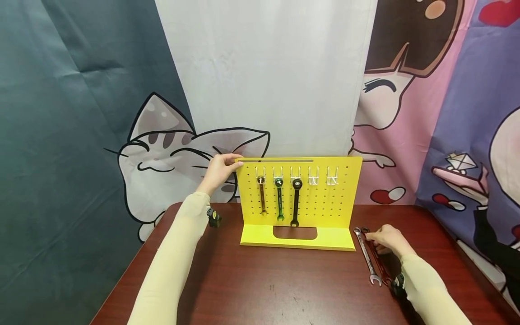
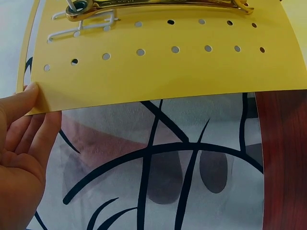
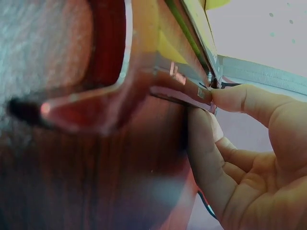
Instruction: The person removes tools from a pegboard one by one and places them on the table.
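Left hand [image 1: 220, 171] pinches upper left corner of yellow board [image 1: 350, 192]. Right hand [image 1: 389, 239] pinches red wrench [image 1: 378, 258], right of board; silver wrench [image 1: 368, 257] between, near board's edge. Table [image 1: 243, 284] stretches out in front.

Desk [image 1: 227, 280]: reddish-brown, dark scuffs [image 1: 272, 287] toward near edge. Printed cloth [image 1: 61, 135] behind far edge: cartoon cat [image 1: 146, 180] by far left corner, pale grey panel [image 1: 268, 67] mid-edge, brown-haired cartoon figure [image 1: 382, 101] and red-white capsule [image 1: 387, 195] toward far right corner.
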`<state>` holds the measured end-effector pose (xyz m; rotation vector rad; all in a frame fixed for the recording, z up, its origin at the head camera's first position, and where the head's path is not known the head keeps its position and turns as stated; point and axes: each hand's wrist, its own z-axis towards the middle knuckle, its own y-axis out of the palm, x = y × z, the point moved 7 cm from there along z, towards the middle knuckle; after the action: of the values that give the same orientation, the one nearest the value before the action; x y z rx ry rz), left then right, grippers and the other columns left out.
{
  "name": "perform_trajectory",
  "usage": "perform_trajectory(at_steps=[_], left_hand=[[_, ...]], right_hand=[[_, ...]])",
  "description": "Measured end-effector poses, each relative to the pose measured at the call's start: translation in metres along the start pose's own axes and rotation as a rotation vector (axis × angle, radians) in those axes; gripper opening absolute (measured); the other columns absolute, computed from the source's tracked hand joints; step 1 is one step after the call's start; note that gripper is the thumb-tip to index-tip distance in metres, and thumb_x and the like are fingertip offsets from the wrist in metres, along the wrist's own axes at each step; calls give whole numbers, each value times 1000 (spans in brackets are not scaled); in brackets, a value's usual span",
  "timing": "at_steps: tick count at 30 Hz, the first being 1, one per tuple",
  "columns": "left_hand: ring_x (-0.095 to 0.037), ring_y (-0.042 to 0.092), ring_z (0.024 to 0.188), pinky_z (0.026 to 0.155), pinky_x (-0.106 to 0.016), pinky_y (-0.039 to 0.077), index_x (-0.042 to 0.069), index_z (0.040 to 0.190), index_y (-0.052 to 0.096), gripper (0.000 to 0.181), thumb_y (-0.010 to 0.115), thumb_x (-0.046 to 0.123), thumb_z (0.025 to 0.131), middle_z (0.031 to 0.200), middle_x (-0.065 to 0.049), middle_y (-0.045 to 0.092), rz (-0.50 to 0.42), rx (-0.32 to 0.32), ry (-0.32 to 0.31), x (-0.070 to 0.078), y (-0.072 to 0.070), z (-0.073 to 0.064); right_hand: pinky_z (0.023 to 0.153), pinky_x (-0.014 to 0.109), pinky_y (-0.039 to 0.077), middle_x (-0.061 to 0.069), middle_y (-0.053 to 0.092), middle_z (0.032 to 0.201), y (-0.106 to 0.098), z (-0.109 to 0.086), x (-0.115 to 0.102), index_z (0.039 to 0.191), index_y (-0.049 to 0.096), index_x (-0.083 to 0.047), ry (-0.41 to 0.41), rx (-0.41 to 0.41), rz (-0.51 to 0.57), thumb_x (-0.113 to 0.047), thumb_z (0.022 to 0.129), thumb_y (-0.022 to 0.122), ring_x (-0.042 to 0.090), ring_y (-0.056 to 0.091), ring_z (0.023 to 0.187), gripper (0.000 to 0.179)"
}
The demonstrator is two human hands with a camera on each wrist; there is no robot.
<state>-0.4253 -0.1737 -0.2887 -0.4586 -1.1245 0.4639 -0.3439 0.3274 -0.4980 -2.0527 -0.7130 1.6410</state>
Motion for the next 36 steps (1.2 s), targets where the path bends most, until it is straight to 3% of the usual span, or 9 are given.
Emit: perform_trajectory(at_steps=[12,17,21,25,30,36], left_hand=[[-23,70,93,86,-41,55,11,119,74,26,72,24,96,105,-9,75,-8,6,1,0,-2,2],[-21,70,92,85,-41,55,12,119,75,26,72,25,96,104,-8,75,1,13,13,-1,-2,1],[-21,70,93,84,-39,55,12,120,74,27,72,26,96,104,-7,75,10,3,12,-1,0,1],[-22,70,94,86,-40,55,12,120,74,27,72,25,96,105,-8,75,7,4,11,1,0,1],[-23,70,94,86,-42,54,12,118,75,26,72,24,96,104,-9,75,17,17,20,6,-2,3],[-22,69,93,84,-41,54,11,119,75,26,72,24,96,103,-8,75,31,-5,6,1,0,2]], right_hand=[[65,38,59,13,59,79,-5,6,-1,95,65,14,-3,-21,27,-17,90,72,22,63,68,33],[67,36,58,12,65,88,-15,6,-11,107,63,12,-84,28,0,-24,94,71,23,62,77,38],[67,32,54,12,70,94,-21,-1,-44,117,64,10,-220,89,-24,-28,96,70,22,64,80,44],[70,30,54,16,71,102,-13,-11,-94,121,65,7,-334,75,15,-26,97,70,21,65,84,41],[82,37,54,17,68,121,10,-14,-148,126,66,1,-418,26,63,-28,97,70,30,66,99,41],[92,43,52,13,66,128,47,-6,-181,136,60,-5,-503,-35,152,-35,98,69,29,64,113,50]])
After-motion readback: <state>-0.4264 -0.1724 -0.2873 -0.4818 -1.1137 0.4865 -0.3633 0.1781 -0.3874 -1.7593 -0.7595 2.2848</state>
